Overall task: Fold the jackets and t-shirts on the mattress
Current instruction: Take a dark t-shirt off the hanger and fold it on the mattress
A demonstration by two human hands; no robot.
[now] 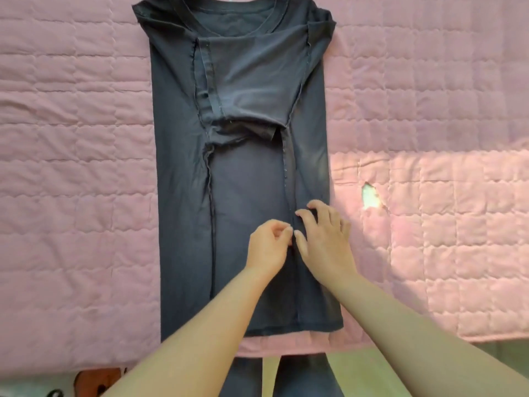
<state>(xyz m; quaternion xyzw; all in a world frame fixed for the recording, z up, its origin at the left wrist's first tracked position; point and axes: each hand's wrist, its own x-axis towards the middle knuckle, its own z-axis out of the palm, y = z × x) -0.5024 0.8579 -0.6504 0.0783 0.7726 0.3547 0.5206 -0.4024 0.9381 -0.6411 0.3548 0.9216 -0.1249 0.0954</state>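
The t-shirt (243, 181) lies on the mattress (71, 138) under my hands, both sides folded in. My left hand (269, 247) pinches the flap edge; my right hand (326, 239), just beside it, presses the flap flat. Next, I think, the hem near my wrists must go up.

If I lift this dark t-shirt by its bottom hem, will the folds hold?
Probably not: the t-shirt is thin, limp cloth, wrinkled at the tucked sleeves, so the folded-in sides would likely flop open. It looks light. Pushed, it may bunch on the quilted cover rather than slide.
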